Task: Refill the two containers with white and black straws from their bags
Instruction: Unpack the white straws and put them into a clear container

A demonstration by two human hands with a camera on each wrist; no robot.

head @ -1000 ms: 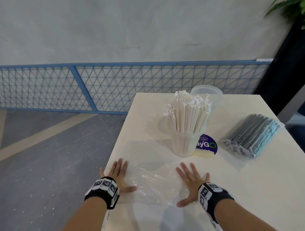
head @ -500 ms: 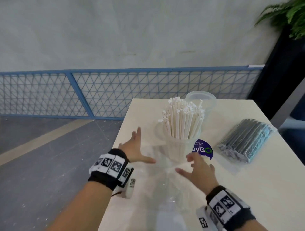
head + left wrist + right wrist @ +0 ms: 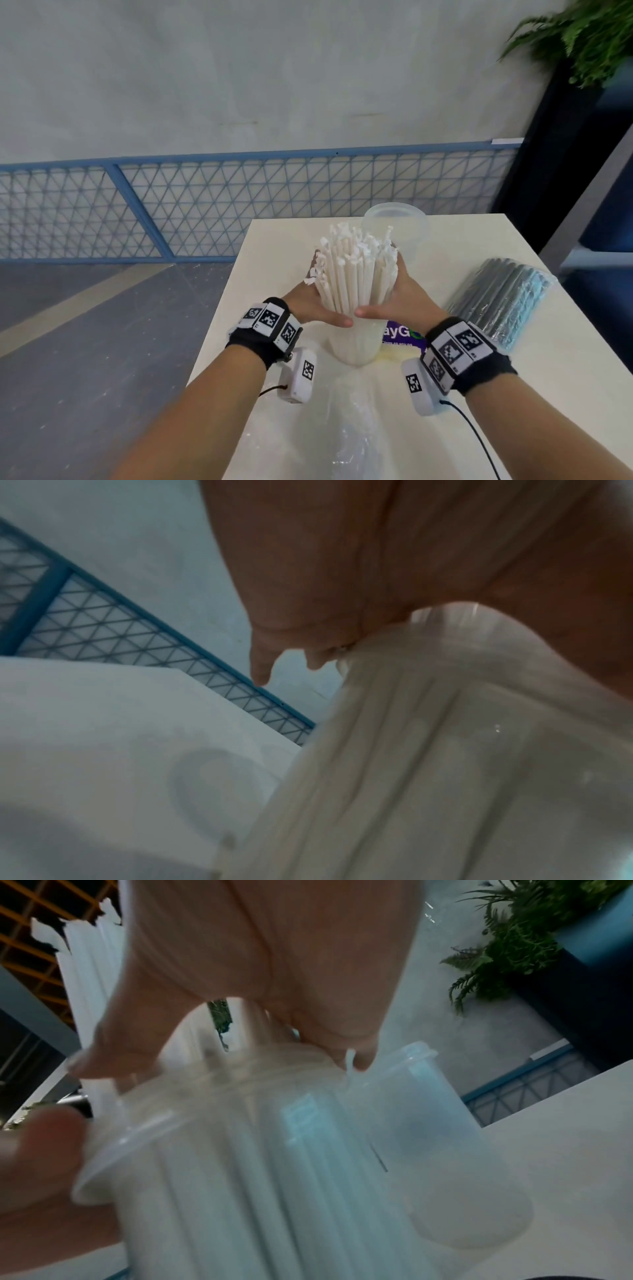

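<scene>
- Counter (image 3: 281, 404): a pale top that carries all the items below; it runs from your forearms out toward 12 o'clock.
- Bag of black straws (image 3: 503, 305): it lies flat on the counter at 2 o'clock, well apart from your hands and sealed in clear film.
- Empty clear bag (image 3: 352, 431): it lies crumpled on the counter at 6 o'clock, between your forearms.
- Filled container (image 3: 354, 344): a clear cup standing upright at centre, packed with white straws (image 3: 356, 267) that fan out above its rim.
- Empty container (image 3: 399, 222): a second clear cup at 12 o'clock, just behind the filled one.
- Your left hand (image 3: 311, 303): its grip wraps the straw bundle from 9 o'clock, just above the rim, thumb across the near side.
- Your right hand (image 3: 404, 298): its grip cups the same bundle from 3 o'clock; the two thumbs nearly meet.
- Purple sticker (image 3: 402, 337): on the counter at the cup's base, partly hidden.
</scene>
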